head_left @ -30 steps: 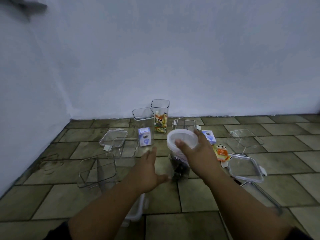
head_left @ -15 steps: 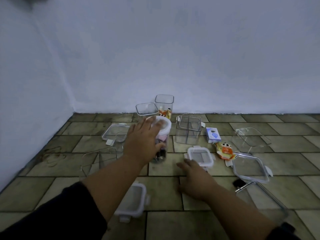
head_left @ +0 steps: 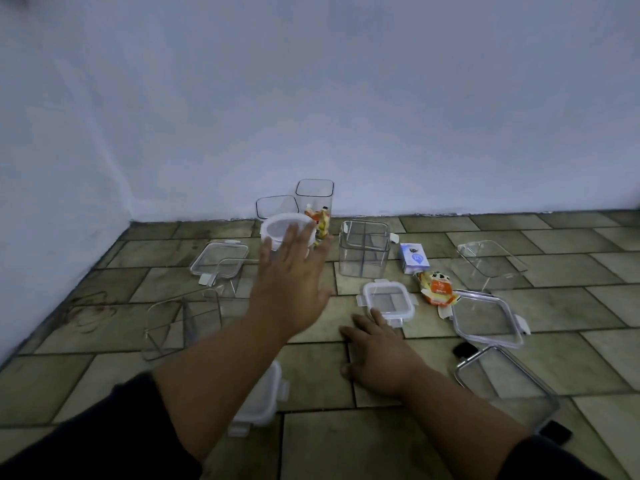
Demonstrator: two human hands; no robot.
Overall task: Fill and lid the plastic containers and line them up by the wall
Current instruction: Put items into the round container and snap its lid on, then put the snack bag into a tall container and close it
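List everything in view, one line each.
Round lidded plastic container: one, clear, white lid, behind left grip.
Tall square plastic container: one, clear, at wall, colourful packets inside.
Short square container: one, clear, at wall.
Divided square container: one, clear, centre.
Open tubs: three, clear, two left, one right.
Loose lids: three, clear, left, centre, right.
Clipped box: one, white-rimmed, bottom centre, partly hidden.
Large rimmed lid or tub: one, clear, lower right.
Small carton: one, blue-white, right of centre.
Snack packet: one, orange, beside carton.
Small flat items: two, black, lower right.
Left grip: bare hand, fingers straight, at round container.
Right grip: bare hand, flat on tiled floor.
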